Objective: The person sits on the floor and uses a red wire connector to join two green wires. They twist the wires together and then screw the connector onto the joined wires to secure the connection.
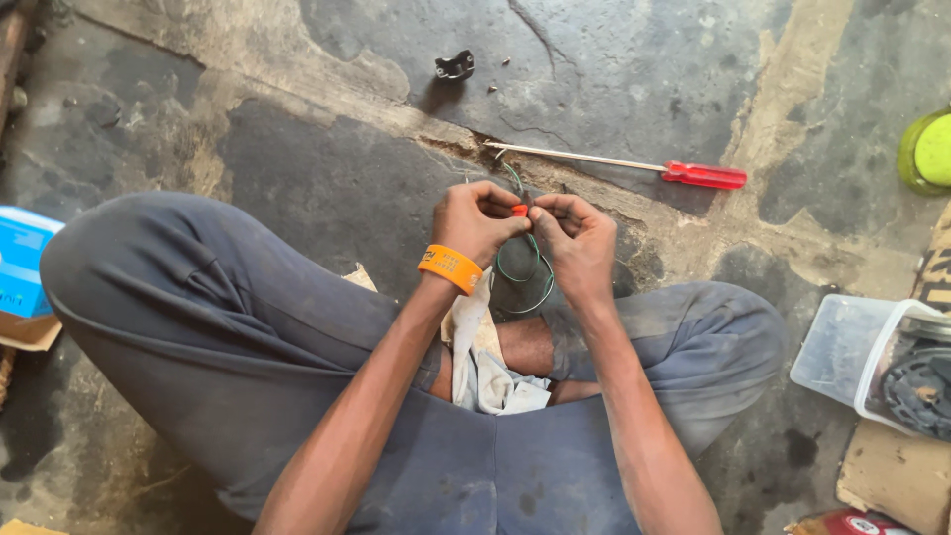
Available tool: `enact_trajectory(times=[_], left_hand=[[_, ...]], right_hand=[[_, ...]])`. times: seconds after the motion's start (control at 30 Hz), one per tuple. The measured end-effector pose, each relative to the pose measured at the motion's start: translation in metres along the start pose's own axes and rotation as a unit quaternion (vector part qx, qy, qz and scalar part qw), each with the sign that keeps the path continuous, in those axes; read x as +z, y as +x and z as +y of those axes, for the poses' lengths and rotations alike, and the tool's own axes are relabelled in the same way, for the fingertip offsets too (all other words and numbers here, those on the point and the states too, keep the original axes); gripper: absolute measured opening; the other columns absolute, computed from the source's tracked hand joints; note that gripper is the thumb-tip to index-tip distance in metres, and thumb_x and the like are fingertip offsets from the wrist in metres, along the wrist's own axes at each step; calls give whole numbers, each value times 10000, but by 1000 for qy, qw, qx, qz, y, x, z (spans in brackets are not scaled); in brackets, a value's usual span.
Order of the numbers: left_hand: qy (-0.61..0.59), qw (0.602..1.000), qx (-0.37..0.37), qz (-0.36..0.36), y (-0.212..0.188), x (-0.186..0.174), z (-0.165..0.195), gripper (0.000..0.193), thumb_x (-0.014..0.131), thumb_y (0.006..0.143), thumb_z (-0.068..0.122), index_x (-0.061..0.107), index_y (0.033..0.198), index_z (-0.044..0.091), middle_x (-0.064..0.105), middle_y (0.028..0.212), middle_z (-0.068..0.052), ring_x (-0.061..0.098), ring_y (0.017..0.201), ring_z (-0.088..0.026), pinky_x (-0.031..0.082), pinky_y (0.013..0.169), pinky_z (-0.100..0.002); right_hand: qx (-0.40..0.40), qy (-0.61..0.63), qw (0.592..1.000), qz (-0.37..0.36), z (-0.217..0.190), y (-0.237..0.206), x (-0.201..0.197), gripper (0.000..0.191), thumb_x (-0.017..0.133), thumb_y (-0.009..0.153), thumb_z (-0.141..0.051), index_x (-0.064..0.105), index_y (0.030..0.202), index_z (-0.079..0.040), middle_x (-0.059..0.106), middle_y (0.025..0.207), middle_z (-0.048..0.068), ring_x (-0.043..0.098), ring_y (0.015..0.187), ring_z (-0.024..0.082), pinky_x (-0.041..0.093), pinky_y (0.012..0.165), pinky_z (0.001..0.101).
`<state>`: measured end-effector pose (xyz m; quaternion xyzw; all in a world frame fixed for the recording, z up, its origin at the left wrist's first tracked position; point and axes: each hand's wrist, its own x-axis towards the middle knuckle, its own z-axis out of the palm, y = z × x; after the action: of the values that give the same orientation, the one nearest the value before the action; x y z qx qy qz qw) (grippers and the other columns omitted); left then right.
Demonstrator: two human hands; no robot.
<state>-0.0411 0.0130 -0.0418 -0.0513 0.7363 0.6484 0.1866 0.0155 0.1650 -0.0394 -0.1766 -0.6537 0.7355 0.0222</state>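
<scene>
- A pale rag (pixel 485 372) is being kept in the lap, draped between the crossed legs in grey trousers (pixel 198 327), nearest the camera.
- An orange wristband (pixel 451 268) is being worn on the left wrist.
- The left hand (pixel 477 223) and the right hand (pixel 577 241) are being held together just above the floor, fingertips meeting; both are being kept narrow, pinched on a small red piece (pixel 519 210) at the end of a green wire (pixel 530 267).
- The green wire is being left to hang in a loop below the hands, over the cracked concrete floor (pixel 327 178).
- A slip is being risked here: the red piece is tiny and is being gripped only by fingertips, so it could drop and be lost in the floor crack; the loose loop could also be snagged or kinked by a sideways pull.
- A red-handled screwdriver (pixel 703 175) is being left just beyond the hands, unused.
- A clear plastic tub (pixel 852 357) is being kept to the right, a blue box (pixel 22 260) to the left.
- A small dark metal bracket (pixel 455 66) is lying farthest off.
</scene>
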Motion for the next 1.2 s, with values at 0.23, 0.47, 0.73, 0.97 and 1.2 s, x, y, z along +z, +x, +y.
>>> enact_trajectory(times=[0.23, 0.47, 0.73, 0.97, 1.2], left_hand=[[50, 998, 13, 19, -1, 0, 1, 242, 900, 664, 122, 780, 853, 28, 801, 803, -80, 773, 731, -124, 617, 685, -268], [46, 999, 16, 15, 1, 0, -6, 266, 903, 637, 122, 781, 858, 36, 802, 810, -79, 776, 736, -131, 623, 691, -272], [44, 999, 5, 22, 1, -3, -5, 238, 885, 666, 123, 774, 860, 41, 802, 816, -78, 785, 740, -131, 627, 696, -274], [60, 998, -17, -1, -3, -4, 3, 260, 910, 621, 97, 788, 839, 23, 799, 785, -86, 771, 718, -136, 611, 687, -270], [-148, 989, -2, 20, 7, -13, 0, 229, 815, 713, -23, 743, 930, -35, 794, 876, -110, 762, 783, -136, 643, 728, -273]], right_hand=[[22, -34, 999, -1, -3, 0, 2, 97, 708, 954, 10, 727, 1045, 39, 738, 883, 45, 652, 719, 66, 508, 617, 204], [6, -28, 1000, -7, -1, 1, 2, 121, 719, 945, 24, 728, 1063, 50, 736, 890, 43, 649, 731, 64, 519, 656, 195], [33, -34, 999, 0, -3, 0, 6, 119, 713, 940, 23, 737, 1053, 52, 743, 876, 41, 631, 695, 60, 487, 609, 192], [2, -17, 1000, 1, -1, -1, 7, 119, 713, 946, 27, 730, 1058, 64, 730, 881, 51, 633, 716, 66, 512, 642, 198], [35, -16, 998, -43, -2, -3, 7, 126, 686, 944, 28, 718, 1060, 67, 749, 906, 75, 674, 752, 89, 542, 682, 221]])
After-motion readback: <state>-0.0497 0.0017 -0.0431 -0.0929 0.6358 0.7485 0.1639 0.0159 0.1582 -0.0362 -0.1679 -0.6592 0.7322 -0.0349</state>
